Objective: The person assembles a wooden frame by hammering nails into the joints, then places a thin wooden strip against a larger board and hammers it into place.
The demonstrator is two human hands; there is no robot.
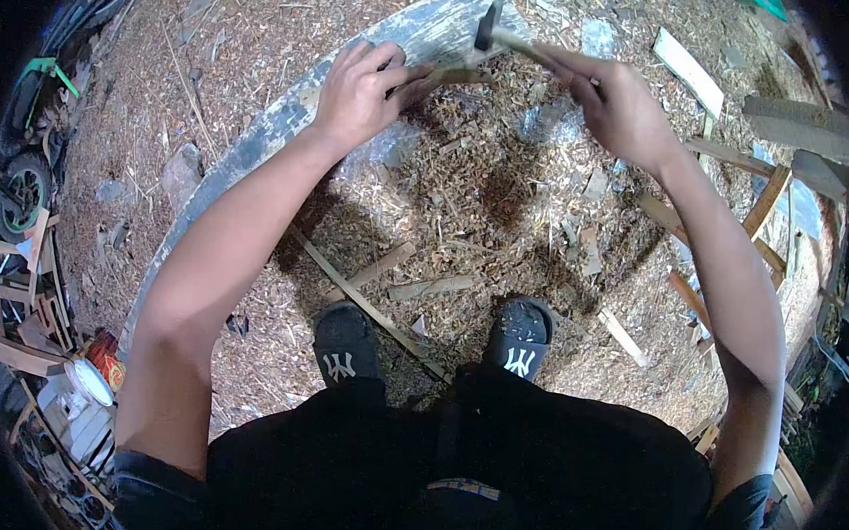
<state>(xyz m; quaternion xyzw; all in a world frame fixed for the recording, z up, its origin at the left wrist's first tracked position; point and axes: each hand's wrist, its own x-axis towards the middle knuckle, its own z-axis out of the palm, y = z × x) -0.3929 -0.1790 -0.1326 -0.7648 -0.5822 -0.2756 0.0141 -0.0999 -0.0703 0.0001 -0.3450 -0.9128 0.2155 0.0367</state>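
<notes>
My right hand [626,112] is closed around the wooden handle of a hammer [518,45]. Its dark head is raised over the far end of a long weathered board [412,36] with worn pale and grey paint. On that board's near edge lies my left hand [362,91], its fingers curled and its thumb side toward the right. A narrow brown piece of wood [461,76] sticks out from between its thumb and fingers, below the hammer head. My left palm hides the rest of that piece, and any nail is too small to make out.
Wood shavings and scraps cover the ground around my sandals [520,342]. A pale offcut [688,72] and several planks [799,123] lie at the right. Far left are a small wheel [25,191] and stacked wooden frames [28,316]. A thin stick [370,303] crosses before my feet.
</notes>
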